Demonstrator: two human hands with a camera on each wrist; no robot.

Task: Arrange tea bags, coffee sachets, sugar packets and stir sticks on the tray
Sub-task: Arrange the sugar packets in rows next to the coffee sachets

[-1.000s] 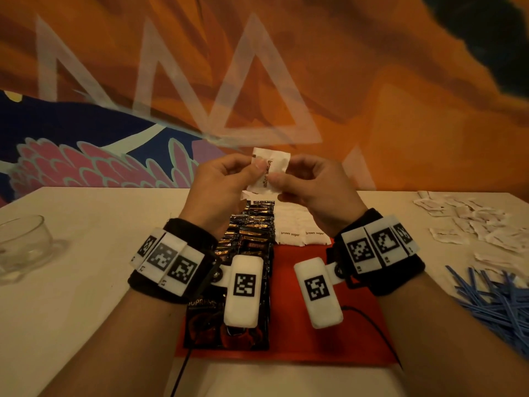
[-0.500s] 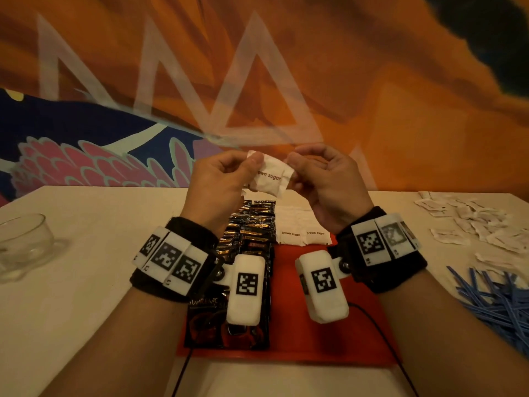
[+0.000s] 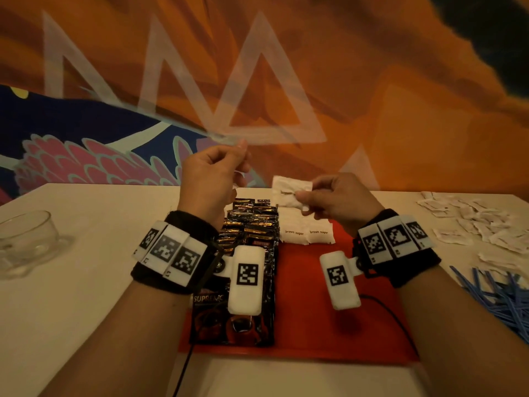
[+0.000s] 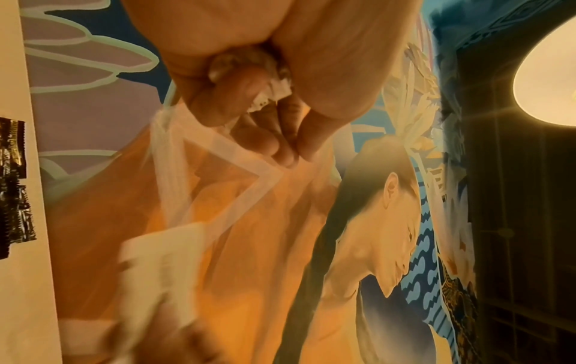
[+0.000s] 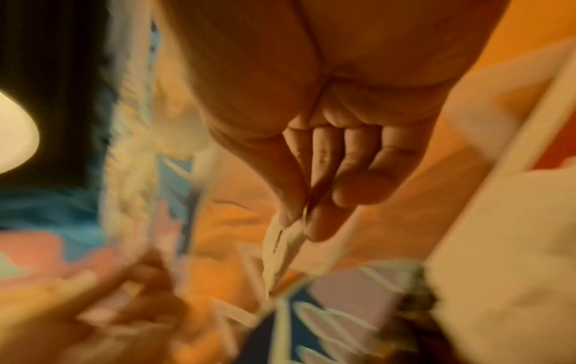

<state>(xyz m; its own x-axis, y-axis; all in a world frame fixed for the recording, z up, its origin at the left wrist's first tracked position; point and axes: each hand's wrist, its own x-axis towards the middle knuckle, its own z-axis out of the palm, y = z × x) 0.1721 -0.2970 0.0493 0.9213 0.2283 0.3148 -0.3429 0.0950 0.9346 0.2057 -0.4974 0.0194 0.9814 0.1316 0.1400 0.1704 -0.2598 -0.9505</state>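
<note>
"brown sugar" on two white sugar packets (image 3: 307,234); apparently "SUPREME" on the nearest black coffee sachet (image 3: 210,316).

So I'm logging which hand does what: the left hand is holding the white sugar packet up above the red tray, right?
Not quite. The right hand pinches the white sugar packet above the red tray, as the head view shows. The left hand grips only a small crumpled white scrap.

— Where is the head camera looking from?
— It is looking forward and down over the red tray (image 3: 315,333) toward the mural wall (image 3: 372,81).
— And the wrist cameras?
— Each is sitting close under its palm, facing the fingers; both are sharing that far wall.
</note>
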